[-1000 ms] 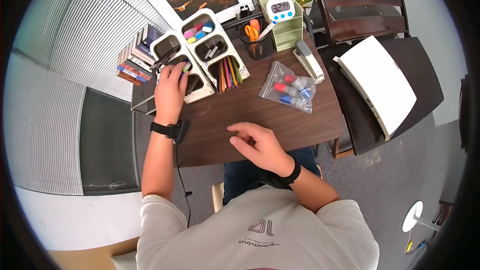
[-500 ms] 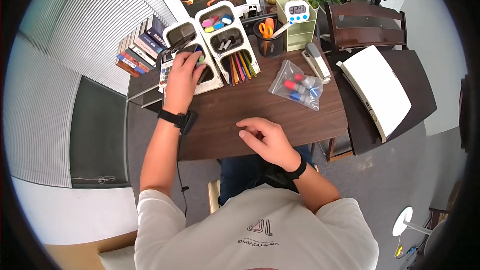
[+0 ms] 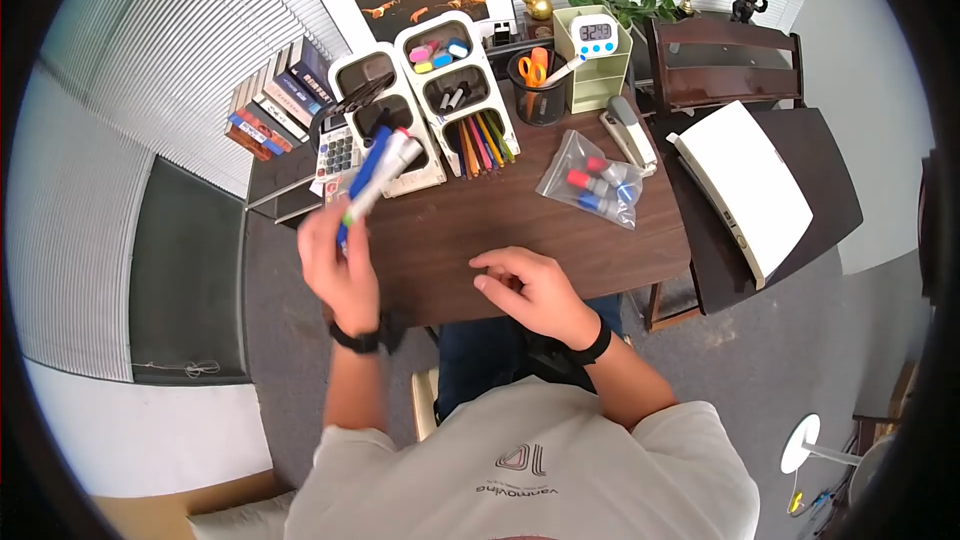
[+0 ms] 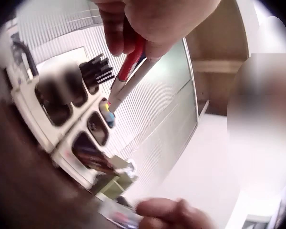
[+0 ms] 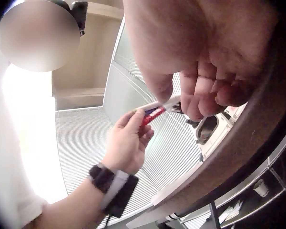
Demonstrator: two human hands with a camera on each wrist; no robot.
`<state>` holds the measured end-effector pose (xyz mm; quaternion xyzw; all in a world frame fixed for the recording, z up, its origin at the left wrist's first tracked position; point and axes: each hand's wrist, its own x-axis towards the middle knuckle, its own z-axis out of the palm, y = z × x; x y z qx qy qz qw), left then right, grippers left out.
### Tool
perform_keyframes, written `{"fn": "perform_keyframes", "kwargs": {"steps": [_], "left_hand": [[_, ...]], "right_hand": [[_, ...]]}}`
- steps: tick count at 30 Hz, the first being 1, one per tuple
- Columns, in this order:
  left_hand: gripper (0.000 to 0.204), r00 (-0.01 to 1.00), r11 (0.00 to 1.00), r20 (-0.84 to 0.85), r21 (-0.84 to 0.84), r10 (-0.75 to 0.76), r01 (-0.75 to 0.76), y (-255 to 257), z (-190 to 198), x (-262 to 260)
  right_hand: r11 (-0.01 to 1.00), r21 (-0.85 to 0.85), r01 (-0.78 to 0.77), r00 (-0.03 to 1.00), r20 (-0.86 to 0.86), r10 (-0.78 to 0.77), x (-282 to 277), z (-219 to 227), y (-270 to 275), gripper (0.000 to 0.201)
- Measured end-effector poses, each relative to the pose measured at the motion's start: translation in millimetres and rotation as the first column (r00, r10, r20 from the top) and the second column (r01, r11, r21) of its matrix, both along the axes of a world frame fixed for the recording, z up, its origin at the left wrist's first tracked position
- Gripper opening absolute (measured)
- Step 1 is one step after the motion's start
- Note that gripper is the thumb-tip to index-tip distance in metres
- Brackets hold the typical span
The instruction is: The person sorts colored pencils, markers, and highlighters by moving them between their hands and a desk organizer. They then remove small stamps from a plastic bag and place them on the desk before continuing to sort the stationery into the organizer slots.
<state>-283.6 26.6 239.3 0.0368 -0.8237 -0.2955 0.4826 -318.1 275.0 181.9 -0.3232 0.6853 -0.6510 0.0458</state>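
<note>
My left hand (image 3: 338,270) holds a small bunch of markers (image 3: 378,175) near the desk's left front, blurred by motion, their far ends pointing at the organizers. Blue and white barrels show in the head view; the left wrist view shows a red marker (image 4: 132,62) beside a white one (image 4: 136,82) under the fingers. Past them stands the left white organizer (image 3: 425,180), with dark compartments. The right organizer (image 3: 456,73) holds highlighters, dark pens and colored pencils (image 3: 482,145). Over the desk's front edge my right hand (image 3: 535,290) hangs loosely curled, holding nothing.
A calculator (image 3: 338,152) lies left of the organizers, by stacked books (image 3: 285,100). To the right are a mesh pen cup (image 3: 540,105), a green shelf (image 3: 598,92) bearing a timer (image 3: 593,34), a stapler (image 3: 628,135) and a clear bag (image 3: 600,180) of red- and blue-capped items.
My left hand has come out of the left organizer and drawn back toward me, now with markers in its fingers. The right hand has stayed nearly still over the desk's front edge.
</note>
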Motion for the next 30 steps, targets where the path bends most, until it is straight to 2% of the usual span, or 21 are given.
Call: {"fn": "perform_keyframes", "kwargs": {"steps": [1, 3, 4, 5, 6, 7, 9, 11, 13, 14, 16, 18, 19, 20, 21, 23, 24, 27, 28, 30], "left_hand": [[0.02, 0.997, 0.961, -0.002, 0.266, -0.073, 0.071, 18, -11, 17], [0.019, 0.974, 0.815, -0.025, 0.542, -0.226, 0.203, 55, -34, 42], [0.02, 0.957, 0.896, 0.032, 0.36, -0.289, 0.259, 58, -52, 47], [0.022, 0.937, 0.933, 0.097, 0.165, -0.337, 0.319, 63, -62, 49], [0.022, 0.885, 0.81, 0.09, 0.455, -0.456, 0.371, 80, -69, 58], [0.021, 0.824, 0.608, 0.045, 0.698, -0.565, 0.379, 97, -66, 62], [0.021, 0.802, 0.627, 0.093, 0.679, -0.59, 0.382, 98, -64, 61], [0.024, 0.707, 0.64, 0.18, 0.613, -0.684, 0.463, 95, -59, 53], [0.026, 0.672, 0.63, 0.202, 0.605, -0.713, 0.487, 101, -48, 45], [0.026, 0.653, 0.64, 0.249, 0.608, -0.716, 0.47, 103, -44, 41], [0.027, 0.623, 0.648, 0.298, 0.606, -0.723, 0.462, 102, -41, 31], [0.028, 0.65, 0.748, 0.386, 0.459, -0.654, 0.48, 94, -41, 20], [0.03, 0.69, 0.814, 0.431, 0.324, -0.581, 0.482, 87, -34, 16], [0.031, 0.783, 0.891, 0.432, 0.145, -0.448, 0.43, 72, -41, 11], [0.032, 0.862, 0.935, 0.403, -0.041, -0.308, 0.353, 56, -50, 8], [0.036, 0.921, 0.968, 0.389, -0.242, 0.029, 0.071, 38, -48, 5], [0.041, 0.9, 0.971, 0.424, -0.24, 0.102, 0.003, 32, -54, 5], [0.044, 0.889, 0.944, 0.434, -0.33, 0.146, 0.006, 20, -54, 7], [0.042, 0.879, 0.96, 0.471, -0.27, 0.071, 0.067, 15, -54, 6], [0.041, 0.855, 0.976, 0.515, -0.212, 0.065, 0.054, 13, -52, 5]], "right_hand": [[1.0, -0.001, 0.002, 1.0, 0.004, -0.002, 0, 2, 0, 0.025], [0.986, 0.103, -0.131, 0.99, -0.039, 0.135, -1, 7, 2, 0.037], [0.985, 0.111, -0.133, 0.99, -0.034, 0.137, -1, 2, 0, 0.037], [0.992, 0.03, -0.119, 0.991, -0.05, 0.12, -2, -5, -2, 0.045], [0.993, -0.054, -0.105, 0.993, -0.067, 0.102, -2, -9, -4, 0.052], [0.979, -0.149, -0.138, 0.987, 0.063, 0.149, -2, -10, -2, 0.058], [0.97, -0.22, -0.099, 0.978, 0.158, 0.135, -2, -6, 5, 0.046], [0.953, -0.301, -0.011, 0.964, 0.251, 0.09, -7, -13, 9, 0.023], [0.951, -0.308, 0.004, 0.924, 0.366, 0.115, -11, -11, 14, 0.02], [0.949, -0.315, 0.019, 0.925, 0.365, 0.103, -12, -11, 14, 0.02], [0.913, -0.394, 0.102, 0.861, 0.495, 0.118, -14, -14, 9, 0.022], [0.896, -0.423, 0.134, 0.882, 0.462, 0.086, -14, -16, 3, 0.022], [0.882, -0.447, 0.149, 0.901, 0.43, 0.065, -13, -18, 1, 0.022], [0.868, -0.478, 0.137, 0.88, 0.46, 0.115, -13, -21, 2, 0.023], [0.872, -0.471, 0.131, 0.878, 0.464, 0.119, -11, -21, 4, 0.023], [0.883, -0.45, 0.136, 0.849, 0.512, 0.13, -12, -19, 7, 0.024], [0.882, -0.451, 0.137, 0.848, 0.514, 0.132, -12, -17, 7, 0.024], [0.9, -0.422, 0.107, 0.82, 0.55, 0.161, -13, -13, 9, 0.026], [0.916, -0.393, 0.082, 0.838, 0.525, 0.151, -15, -14, 10, 0.026], [0.932, -0.361, 0.046, 0.855, 0.496, 0.15, -16, -14, 10, 0.027]]}}
